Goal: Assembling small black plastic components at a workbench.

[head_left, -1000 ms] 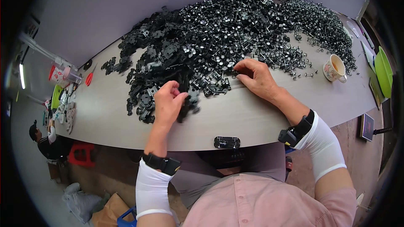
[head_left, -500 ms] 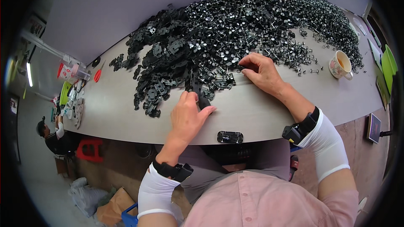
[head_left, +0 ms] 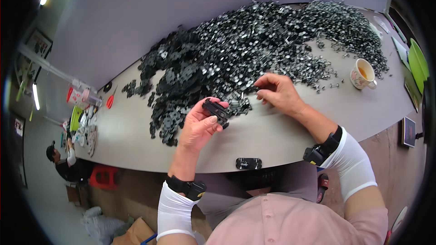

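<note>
My left hand [head_left: 196, 127] is closed around a black plastic toy car chassis [head_left: 215, 112], lifted above the table with the palm turned up. My right hand [head_left: 280, 94] hovers at the front edge of the heap, thumb and forefinger bent together; whatever is between the tips is too small and blurred to make out. Small wheel axles [head_left: 245, 41] with silvery hubs cover the middle and right of the heap. More black chassis [head_left: 181, 79] lie piled at its left. One separate chassis [head_left: 248, 163] rests by the table's near edge.
A patterned cup [head_left: 362, 74] with an amber drink stands right of my right hand. Red scissors [head_left: 110, 101] lie at the left of the table [head_left: 281, 140]. A green basin [head_left: 418, 66] is at the far right. Another person [head_left: 66, 161] sits at the far left.
My left hand has lifted off the table and turned palm up, showing the chassis in it. My right hand stays near the axles, its fingers still pinched. The whole view has tilted slightly.
</note>
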Available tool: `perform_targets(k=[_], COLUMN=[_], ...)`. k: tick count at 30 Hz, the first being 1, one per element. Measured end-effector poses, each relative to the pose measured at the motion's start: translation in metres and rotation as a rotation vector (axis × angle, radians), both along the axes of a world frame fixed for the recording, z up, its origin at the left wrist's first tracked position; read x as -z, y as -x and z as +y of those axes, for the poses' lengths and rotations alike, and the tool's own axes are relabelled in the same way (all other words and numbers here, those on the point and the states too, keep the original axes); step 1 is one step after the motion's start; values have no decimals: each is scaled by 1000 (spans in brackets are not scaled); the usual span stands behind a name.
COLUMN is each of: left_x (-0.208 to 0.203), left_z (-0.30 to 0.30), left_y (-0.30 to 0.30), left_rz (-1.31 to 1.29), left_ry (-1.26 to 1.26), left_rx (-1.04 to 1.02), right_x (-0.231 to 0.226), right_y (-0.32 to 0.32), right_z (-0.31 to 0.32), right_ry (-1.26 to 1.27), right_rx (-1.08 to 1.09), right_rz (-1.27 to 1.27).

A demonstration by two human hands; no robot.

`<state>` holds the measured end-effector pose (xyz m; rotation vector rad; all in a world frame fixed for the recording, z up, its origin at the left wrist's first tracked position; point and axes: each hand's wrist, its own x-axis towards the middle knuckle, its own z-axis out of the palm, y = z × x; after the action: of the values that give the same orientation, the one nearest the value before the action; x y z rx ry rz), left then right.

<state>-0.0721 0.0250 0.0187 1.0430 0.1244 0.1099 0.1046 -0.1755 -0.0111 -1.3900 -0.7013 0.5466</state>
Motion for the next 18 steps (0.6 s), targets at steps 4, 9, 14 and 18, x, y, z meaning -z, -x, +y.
perform_targets(k=[4,9,14,18], left_x=[15,18,23,32], left_z=[-13,-24,-43,-48], left_y=[-29,-50,-58,-62], left_rz=[-5,-14,-24,-73], left_ry=[131,147,-149,-314], left_rx=[33,48,-69,-62], right_x=[-1,-7,-16,-17], right_y=[-4,-1,12,15], right_z=[-1,-6,-6,-9], right_ry=[-69,-81,-118,-103], right_rx=[-15,36,240,204], right_rz=[95,8,-495,-688])
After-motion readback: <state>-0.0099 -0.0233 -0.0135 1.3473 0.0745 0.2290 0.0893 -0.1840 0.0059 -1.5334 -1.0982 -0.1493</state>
